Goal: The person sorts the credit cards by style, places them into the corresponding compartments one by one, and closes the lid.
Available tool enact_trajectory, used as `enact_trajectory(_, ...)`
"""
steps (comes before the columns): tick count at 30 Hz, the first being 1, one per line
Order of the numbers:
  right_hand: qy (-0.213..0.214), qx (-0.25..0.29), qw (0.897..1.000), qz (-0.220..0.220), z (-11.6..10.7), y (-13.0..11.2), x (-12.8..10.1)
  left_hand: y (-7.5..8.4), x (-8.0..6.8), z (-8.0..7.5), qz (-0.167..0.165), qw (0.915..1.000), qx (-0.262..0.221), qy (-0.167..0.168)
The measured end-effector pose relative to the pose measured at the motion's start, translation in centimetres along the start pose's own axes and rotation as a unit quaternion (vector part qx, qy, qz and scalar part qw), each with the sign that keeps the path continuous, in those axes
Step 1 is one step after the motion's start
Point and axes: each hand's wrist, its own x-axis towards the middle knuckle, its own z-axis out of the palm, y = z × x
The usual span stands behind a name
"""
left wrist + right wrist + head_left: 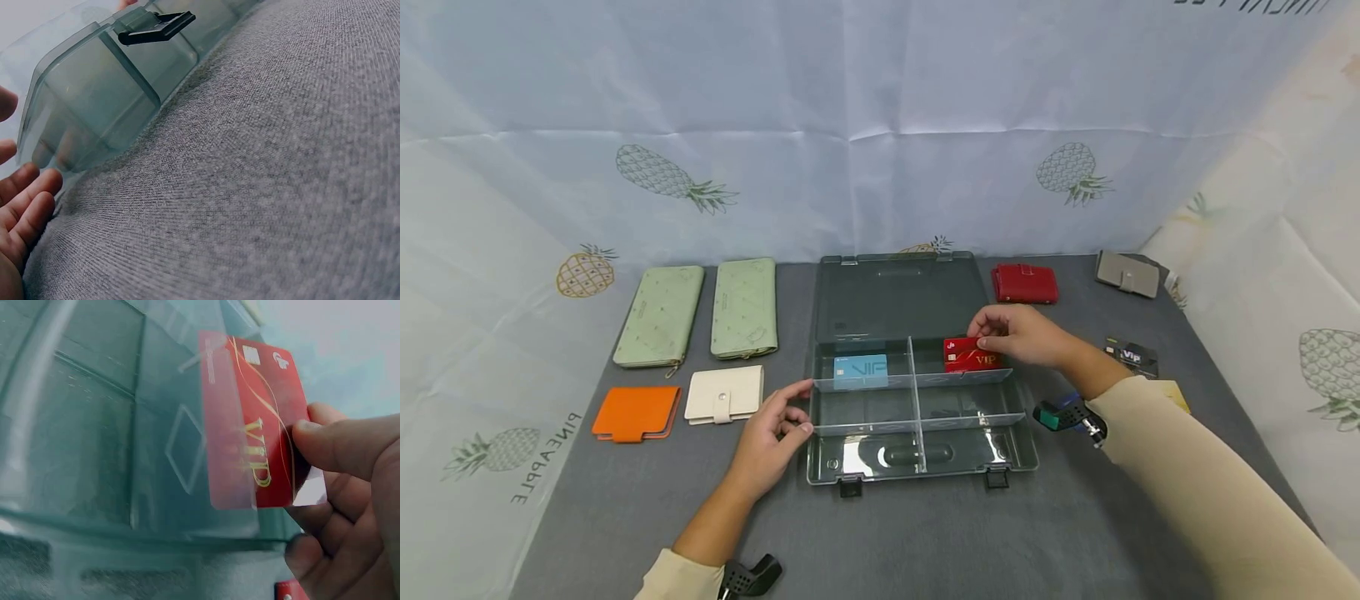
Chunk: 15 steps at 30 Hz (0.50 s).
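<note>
A clear grey compartment box (pixel 917 467) lies open in the middle of the grey table. My right hand (pixel 1018 335) pinches a red VIP card (pixel 967 356) by its top edge inside the back right compartment; the right wrist view shows thumb and fingers on the red card (pixel 259 422). A blue VIP card (pixel 861 371) stands in the back left compartment. My left hand (pixel 772 433) rests against the box's left wall with relaxed fingers (pixel 28 200), next to the box corner (pixel 94 94).
Two green long wallets (pixel 659 315) (pixel 744 307), an orange wallet (pixel 636 412) and a cream wallet (pixel 725 394) lie left of the box. A red wallet (pixel 1025 283), a grey wallet (pixel 1127 273) and a black VIP card (pixel 1132 357) lie on the right.
</note>
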Motion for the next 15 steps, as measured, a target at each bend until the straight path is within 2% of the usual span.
enact_trajectory(7, 0.024, -0.059, 0.998, 0.008, 1.3, -0.1, 0.3, 0.0, 0.0, -0.1, 0.001, 1.0000, -0.001, 0.005)
enact_trajectory(15, 0.033, -0.060, 0.997, 0.019, 2.4, 0.0, -0.1, 0.2, 0.0, 0.0, 0.001, 1.0000, 0.000, 0.002)
